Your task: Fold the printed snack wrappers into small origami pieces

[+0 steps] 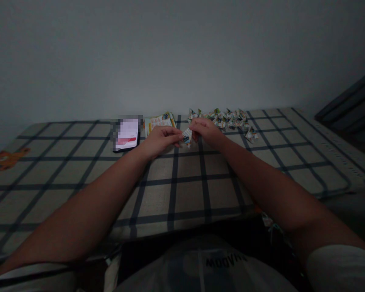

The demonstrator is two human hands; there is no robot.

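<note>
Between my two hands is a small folded piece of printed paper (187, 137), roughly triangular. My left hand (162, 140) pinches its left edge with thumb and fingertips. At its upper right side, my right hand (206, 130) grips it with curled fingers. Behind my right hand lies a pile of similar folded paper pieces (231, 118), and one more folded piece (251, 134) sits apart at the pile's right. Flat printed sheets (159, 121) rest just beyond my left hand, partly covered by it.
A lit phone or tablet (127, 134), partly blurred, lies left of the sheets. Everything is on a checked cloth (185, 194) that reaches a grey wall (182, 56) behind. An orange figure (7, 159) shows at far left, and dark slats (349, 101) stand at right.
</note>
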